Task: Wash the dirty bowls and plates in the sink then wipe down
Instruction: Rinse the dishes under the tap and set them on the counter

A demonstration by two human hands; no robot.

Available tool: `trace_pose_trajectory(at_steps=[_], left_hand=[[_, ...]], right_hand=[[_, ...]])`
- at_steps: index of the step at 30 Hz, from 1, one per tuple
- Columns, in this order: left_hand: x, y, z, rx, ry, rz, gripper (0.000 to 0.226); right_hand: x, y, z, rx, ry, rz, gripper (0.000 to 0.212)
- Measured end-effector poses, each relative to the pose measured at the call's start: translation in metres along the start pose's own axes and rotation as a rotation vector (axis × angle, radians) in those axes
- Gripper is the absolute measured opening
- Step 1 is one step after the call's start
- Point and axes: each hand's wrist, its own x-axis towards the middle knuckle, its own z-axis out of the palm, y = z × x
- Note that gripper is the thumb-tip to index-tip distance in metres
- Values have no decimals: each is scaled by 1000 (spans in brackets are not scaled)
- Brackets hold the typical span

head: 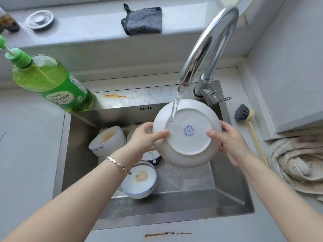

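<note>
I hold a white plate (187, 145) upside down over the steel sink (227, 198), its blue stamp facing me. My left hand (145, 137) grips its left rim and my right hand (230, 142) grips its right rim. Water runs from the chrome faucet (206, 48) onto the plate's underside. Below in the sink lie a dirty bowl (139, 180) with orange residue, a tipped dirty bowl (108, 140) at the left, and another dish (132, 131) mostly hidden behind my left hand.
A green dish soap bottle (52, 81) stands at the sink's back left. A dish brush (244, 114) and a beige towel (297, 165) lie on the right counter. A grey cloth (143, 20) and a metal sink strainer (39, 20) rest on the back ledge.
</note>
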Motion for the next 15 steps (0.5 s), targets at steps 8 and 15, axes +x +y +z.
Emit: trace_pose_trajectory(at_steps=[8, 15], left_hand=[[-14, -4, -37, -103, 123, -61, 34], [-25, -8, -69, -114, 203, -46, 37]], right_hand=[[16, -19, 43, -145, -117, -51, 42], [24, -17, 86, -37, -147, -32, 59]])
